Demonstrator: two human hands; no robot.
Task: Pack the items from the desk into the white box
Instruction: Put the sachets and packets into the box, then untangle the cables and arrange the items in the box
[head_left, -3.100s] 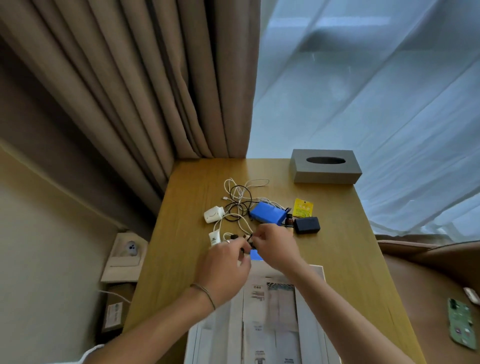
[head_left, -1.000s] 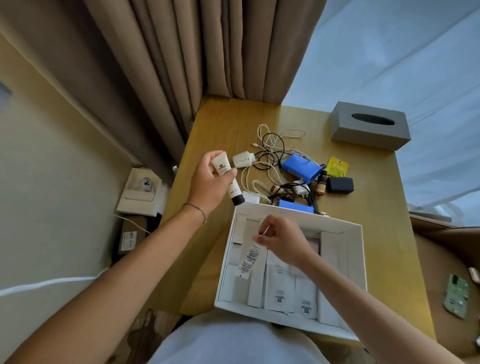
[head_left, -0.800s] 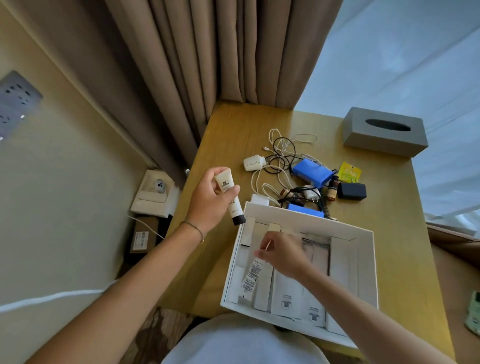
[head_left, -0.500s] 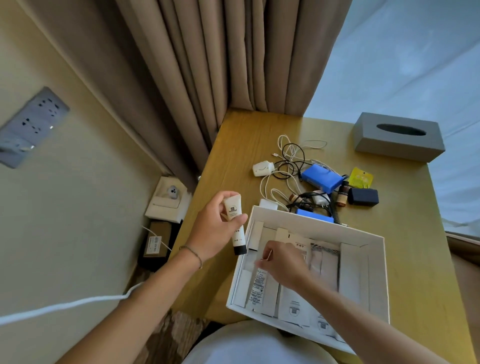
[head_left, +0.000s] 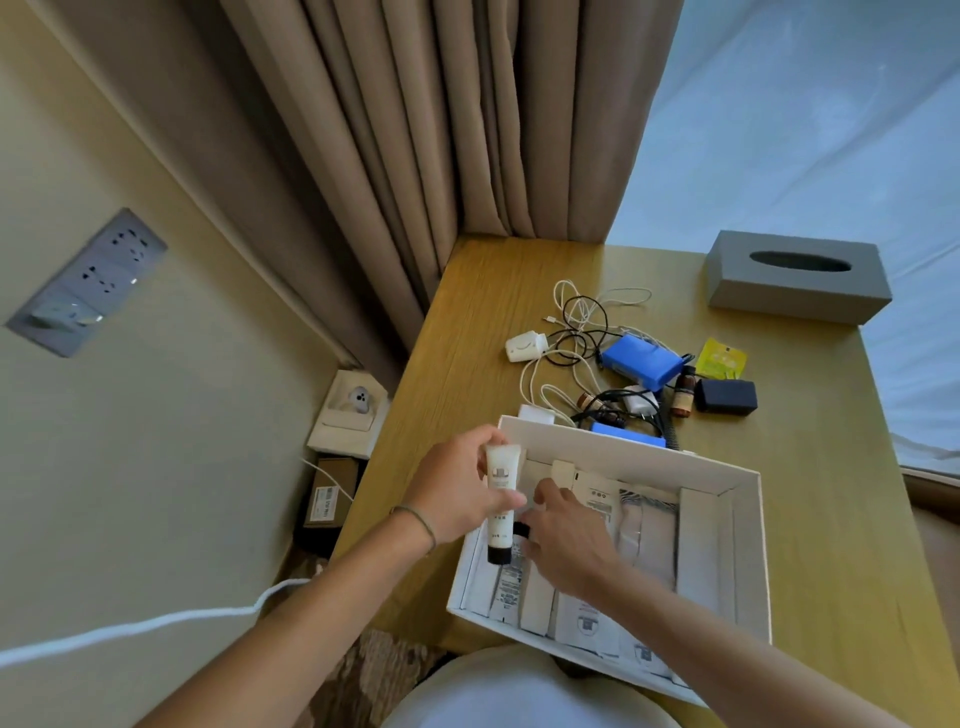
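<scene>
The white box (head_left: 748, 525) sits at the desk's near edge with several white sachets and cartons standing in it. My left hand (head_left: 457, 488) grips a cream tube with a black cap (head_left: 501, 499), cap down, over the box's left end. My right hand (head_left: 566, 535) reaches into the box beside the tube, fingers spread over the sachets; whether it pinches one I cannot tell. Behind the box lie a blue pouch (head_left: 641, 361), a white charger (head_left: 525, 346), tangled white and black cables (head_left: 576, 322), a yellow sachet (head_left: 722, 357), a dark blue case (head_left: 725, 396) and small brown bottles (head_left: 682, 397).
A grey tissue box (head_left: 795, 283) stands at the desk's far right corner. Beige curtains (head_left: 415, 130) hang behind the desk's left corner. A wall socket panel (head_left: 85, 283) is at left. Cardboard packages (head_left: 348, 415) lie on the floor left of the desk.
My left hand has brought the tube right and down, from beside the box to over its left end. My right hand has laid down the long sachet and moved toward the tube.
</scene>
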